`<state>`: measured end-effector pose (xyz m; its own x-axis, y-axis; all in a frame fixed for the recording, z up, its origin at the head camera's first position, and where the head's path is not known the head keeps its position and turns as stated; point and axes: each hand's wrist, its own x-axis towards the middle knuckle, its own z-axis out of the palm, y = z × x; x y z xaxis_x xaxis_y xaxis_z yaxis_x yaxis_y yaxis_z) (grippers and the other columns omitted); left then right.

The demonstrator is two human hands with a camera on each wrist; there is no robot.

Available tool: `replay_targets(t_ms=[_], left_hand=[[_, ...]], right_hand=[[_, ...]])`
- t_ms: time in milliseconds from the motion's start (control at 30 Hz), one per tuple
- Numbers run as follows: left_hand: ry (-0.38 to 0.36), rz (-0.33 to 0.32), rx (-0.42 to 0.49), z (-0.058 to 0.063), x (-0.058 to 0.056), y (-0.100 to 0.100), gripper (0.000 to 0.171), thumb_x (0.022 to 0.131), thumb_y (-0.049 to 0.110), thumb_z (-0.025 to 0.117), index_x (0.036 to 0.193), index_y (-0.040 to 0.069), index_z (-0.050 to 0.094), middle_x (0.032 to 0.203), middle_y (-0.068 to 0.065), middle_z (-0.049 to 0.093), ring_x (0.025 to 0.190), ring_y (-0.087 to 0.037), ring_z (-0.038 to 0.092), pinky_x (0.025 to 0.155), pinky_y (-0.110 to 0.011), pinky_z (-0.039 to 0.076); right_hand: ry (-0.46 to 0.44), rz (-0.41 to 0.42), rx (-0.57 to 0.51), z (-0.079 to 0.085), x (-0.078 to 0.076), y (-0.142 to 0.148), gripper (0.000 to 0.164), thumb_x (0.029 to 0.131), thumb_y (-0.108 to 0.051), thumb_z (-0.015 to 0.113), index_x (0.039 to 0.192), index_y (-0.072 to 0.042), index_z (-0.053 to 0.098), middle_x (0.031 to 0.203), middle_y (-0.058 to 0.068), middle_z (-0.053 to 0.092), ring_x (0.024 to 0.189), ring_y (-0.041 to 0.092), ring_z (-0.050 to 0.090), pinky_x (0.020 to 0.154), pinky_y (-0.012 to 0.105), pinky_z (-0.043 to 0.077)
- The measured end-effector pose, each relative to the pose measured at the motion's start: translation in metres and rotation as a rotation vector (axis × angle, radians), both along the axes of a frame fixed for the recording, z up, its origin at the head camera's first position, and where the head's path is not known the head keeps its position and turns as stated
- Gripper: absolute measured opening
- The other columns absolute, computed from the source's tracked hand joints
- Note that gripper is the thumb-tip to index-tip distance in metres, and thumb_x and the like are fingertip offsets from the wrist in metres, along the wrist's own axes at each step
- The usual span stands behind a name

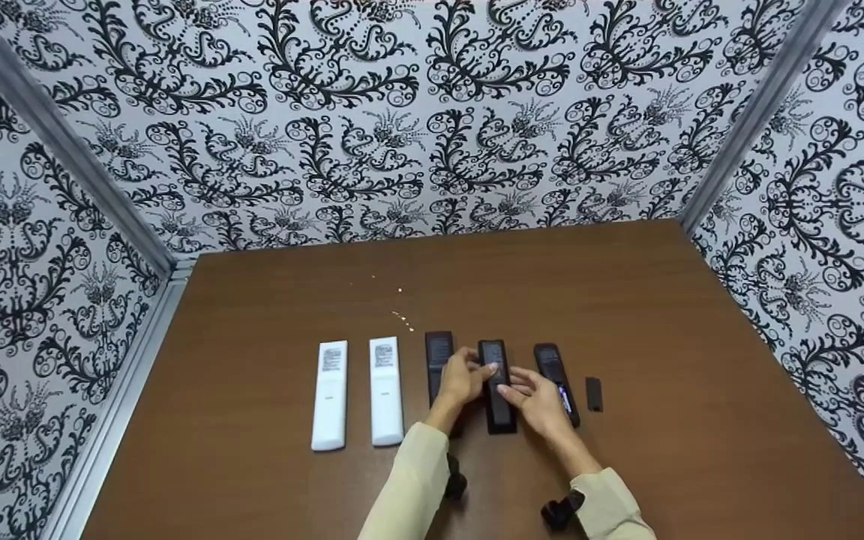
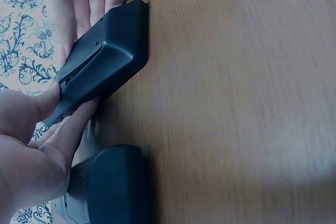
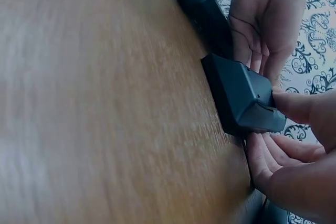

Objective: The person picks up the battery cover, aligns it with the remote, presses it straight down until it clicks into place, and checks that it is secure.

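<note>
Both hands are on a black remote control [image 1: 501, 416], lying back side up on the table, the middle of three dark remotes. My left hand [image 1: 462, 380] grips its left edge, thumb on the back and fingers underneath. From the right, my right hand [image 1: 541, 405] pinches the other edge between thumb and fingers. In the left wrist view a narrow slit shows along the back of this remote [image 2: 118, 43]. Another black remote [image 1: 439, 351] lies beside the left hand, partly hidden by it. A third one [image 1: 549, 363], right of the right hand, has batteries [image 1: 566, 399] exposed.
A small black battery cover [image 1: 594, 394] lies at the far right of the row. Two white remotes, one outer [image 1: 329, 409] and one inner [image 1: 386, 409], lie to the left. Small pale bits [image 1: 403, 319] dot the brown table [image 1: 267, 315]. Patterned walls [image 1: 402, 135] stand around it.
</note>
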<state>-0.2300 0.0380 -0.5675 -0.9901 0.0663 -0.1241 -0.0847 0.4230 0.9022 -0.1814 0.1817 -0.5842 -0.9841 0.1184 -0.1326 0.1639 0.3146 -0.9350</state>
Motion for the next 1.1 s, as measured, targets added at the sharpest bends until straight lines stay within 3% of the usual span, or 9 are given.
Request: replay_targets(t_ms=[567,767,1000,1100], left_hand=[[0.012,0.007,0.031,-0.002,0.004,-0.004,0.038,0.09,0.015,0.075,0.118,-0.006,0.062,0.102,-0.023,0.074,0.094,-0.029,0.073,0.075,-0.034,0.059],[0.014,0.04,-0.019,-0.002,0.006,-0.001,0.04,0.09,0.02,0.075,0.12,-0.004,0.063,0.101,-0.019,0.075,0.091,-0.026,0.072,0.075,-0.033,0.058],[0.131,0.104,-0.09,-0.006,0.009,0.011,0.036,0.088,0.02,0.077,0.111,-0.006,0.067,0.093,-0.019,0.076,0.085,-0.025,0.074,0.074,-0.033,0.058],[0.156,0.135,-0.174,-0.004,0.01,0.015,0.032,0.088,0.022,0.078,0.105,-0.003,0.07,0.089,-0.016,0.076,0.083,-0.026,0.073,0.074,-0.036,0.057]], right_hand=[[0.004,-0.013,0.028,-0.004,0.001,-0.004,0.044,0.093,-0.016,0.072,0.132,0.002,0.06,0.123,0.026,0.067,0.117,0.036,0.065,0.096,0.043,0.054],[0.028,-0.006,0.03,-0.006,0.002,-0.004,0.044,0.093,-0.016,0.072,0.131,0.003,0.061,0.125,0.025,0.067,0.118,0.036,0.065,0.097,0.044,0.054],[0.063,-0.028,0.064,-0.007,0.0,-0.003,0.039,0.094,-0.01,0.069,0.13,0.002,0.063,0.123,0.025,0.068,0.114,0.036,0.066,0.095,0.044,0.054],[0.073,-0.034,0.1,-0.008,0.0,-0.004,0.038,0.094,-0.011,0.069,0.13,0.001,0.064,0.122,0.024,0.069,0.112,0.036,0.067,0.096,0.045,0.054]])
